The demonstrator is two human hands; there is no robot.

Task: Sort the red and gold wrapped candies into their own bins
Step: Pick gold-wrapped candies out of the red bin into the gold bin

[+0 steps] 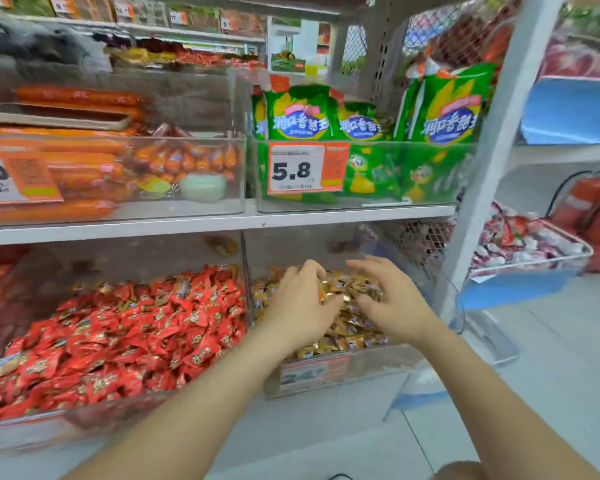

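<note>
While both arms reach into the lower shelf, the left hand (pixel 300 299) and the right hand (pixel 392 299) sit side by side on top of the gold candies (pixel 347 327) heaped in the clear right-hand bin (pixel 343 375). The left hand lies palm down with its fingers curled into the pile, gold wrappers showing right at its fingertips, though whether it has truly closed on one I cannot tell through the blur. The right hand is spread, fingers loosely bent and apart, resting on the heap just beside the left with nothing gripped. A strip of gold wrappers shows between the two hands. Just left, across a clear divider, the red candies (pixel 118 334) fill the neighbouring bin (pixel 94 415) in a deep mound, with a few gold-toned wrappers mixed in along its far edge. On the shelf above stand green snack bags (pixel 368 126) behind a price tag (pixel 297 169) reading 5.8, and orange sausages (pixel 80 161) in a clear box further left
</note>
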